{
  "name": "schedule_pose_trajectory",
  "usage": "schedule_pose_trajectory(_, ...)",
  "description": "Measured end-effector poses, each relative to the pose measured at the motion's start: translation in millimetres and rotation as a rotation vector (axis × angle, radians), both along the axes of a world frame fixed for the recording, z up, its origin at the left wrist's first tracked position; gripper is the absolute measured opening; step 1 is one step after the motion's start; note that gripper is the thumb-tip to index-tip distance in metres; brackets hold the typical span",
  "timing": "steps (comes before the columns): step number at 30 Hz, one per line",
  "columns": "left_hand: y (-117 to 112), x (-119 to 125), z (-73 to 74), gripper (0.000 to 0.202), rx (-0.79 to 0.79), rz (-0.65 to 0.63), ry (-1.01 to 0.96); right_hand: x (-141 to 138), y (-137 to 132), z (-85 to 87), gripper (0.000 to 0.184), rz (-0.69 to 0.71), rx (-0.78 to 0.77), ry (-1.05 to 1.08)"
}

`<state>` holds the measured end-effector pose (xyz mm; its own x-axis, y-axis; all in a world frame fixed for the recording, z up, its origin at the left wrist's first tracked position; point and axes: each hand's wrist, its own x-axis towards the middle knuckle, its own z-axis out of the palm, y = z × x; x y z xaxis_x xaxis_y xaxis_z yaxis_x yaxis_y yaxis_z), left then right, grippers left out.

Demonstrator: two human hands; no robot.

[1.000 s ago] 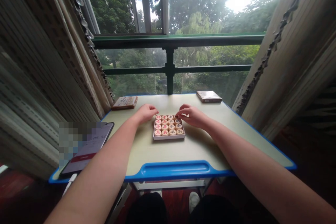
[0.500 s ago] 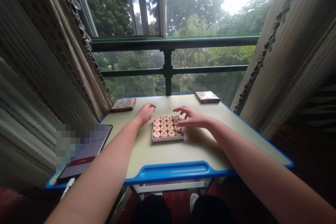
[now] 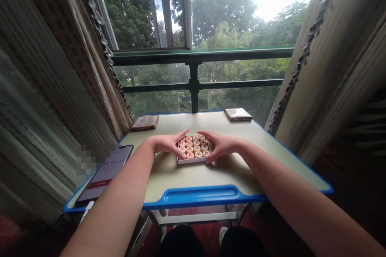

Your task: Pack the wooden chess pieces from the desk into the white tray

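A shallow white-edged box [image 3: 194, 161] lies on the table, filled with rows of round wooden Chinese chess pieces [image 3: 197, 149] marked with red and black characters. My left hand [image 3: 168, 143] spans the box's left side, thumb by the front left corner and fingers at the back. On the opposite side, my right hand [image 3: 222, 145] curves around the right edge, thumb at the front right corner and fingertips at the back. Between them the two hands grip the box, which appears to rest flat on the tabletop.
The pale table [image 3: 193, 176] has a blue rim with a molded groove in front. A flat patterned box [image 3: 145, 123] sits at the back left, another flat box [image 3: 238, 114] at the back right. A phone [image 3: 105, 176] with a cable lies left. Curtains and a window surround the table.
My left hand has moved right onto the box's left side, and my right hand has lowered onto its right side. The view has shifted slightly.
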<state>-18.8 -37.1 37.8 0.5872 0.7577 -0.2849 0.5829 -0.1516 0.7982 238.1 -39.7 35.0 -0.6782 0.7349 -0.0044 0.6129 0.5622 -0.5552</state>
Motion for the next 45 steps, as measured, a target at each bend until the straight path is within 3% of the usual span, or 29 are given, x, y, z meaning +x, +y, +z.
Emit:
schedule_pose_trajectory(7,-3.9,9.0,4.3,0.095,-0.046,0.06,-0.062,1.1,1.8,1.7,0.115,0.014,0.002,-0.081)
schedule_pose_trajectory(14,-5.4,3.4,6.6,0.128,-0.033,-0.052,0.06,7.2,4.9,0.3,0.126,0.013,-0.05,-0.126)
schedule_pose_trajectory(20,-11.0,4.7,17.7,0.138,0.207,-0.11,0.487,4.2,-0.7,8.3,0.132,-0.045,-0.118,-0.181)
schedule_pose_trajectory(23,-14.0,7.6,20.6,0.141,0.254,-0.102,0.565,2.5,-2.7,10.6,0.132,-0.054,-0.119,-0.219)
schedule_pose_trajectory(31,-14.0,7.8,21.4,0.136,0.272,-0.057,0.466,0.1,-0.6,5.8,0.124,-0.069,-0.072,-0.117)
schedule_pose_trajectory(45,-2.6,2.0,5.1,0.134,0.178,0.042,0.205,-4.9,2.2,-0.4,0.12,-0.128,-0.034,-0.041)
